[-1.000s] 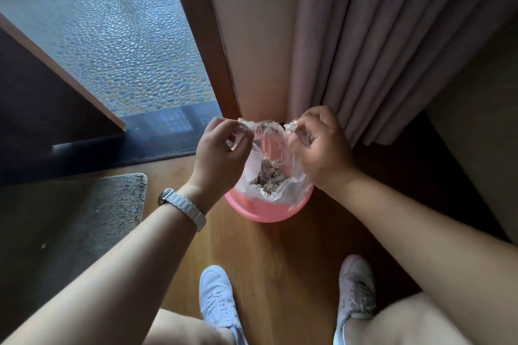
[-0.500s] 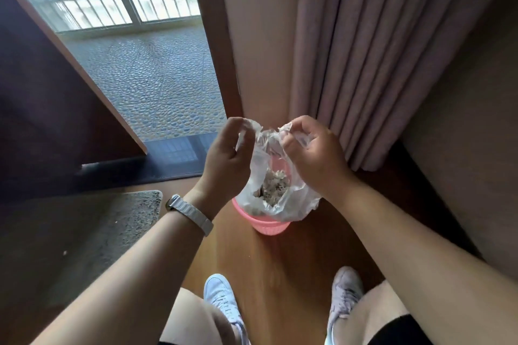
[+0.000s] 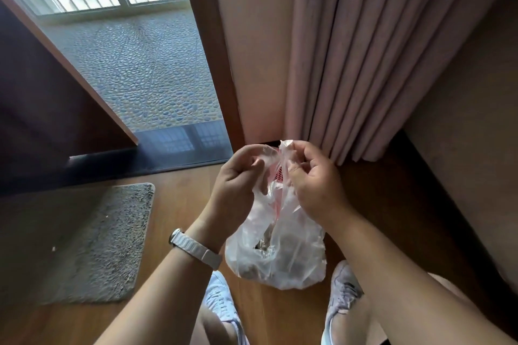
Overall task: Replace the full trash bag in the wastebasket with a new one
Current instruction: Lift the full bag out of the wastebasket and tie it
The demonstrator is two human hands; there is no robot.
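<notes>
Left hand & right hand each pinch the trash bag top, w/ the bag hanging between them, prob. to tie it.

Trash bag: thin translucent plastic film, crinkled and faintly glossy. Wastebasket: pink plastic with a perforated wall (only a sliver shows through the film). Floor: smooth wood boards with a soft sheen. Mat: coarse grey pile, matt. Curtain: matt pleated cloth. Watch strap: pale, ribbed. Balcony floor: pebbled, rough.
</notes>
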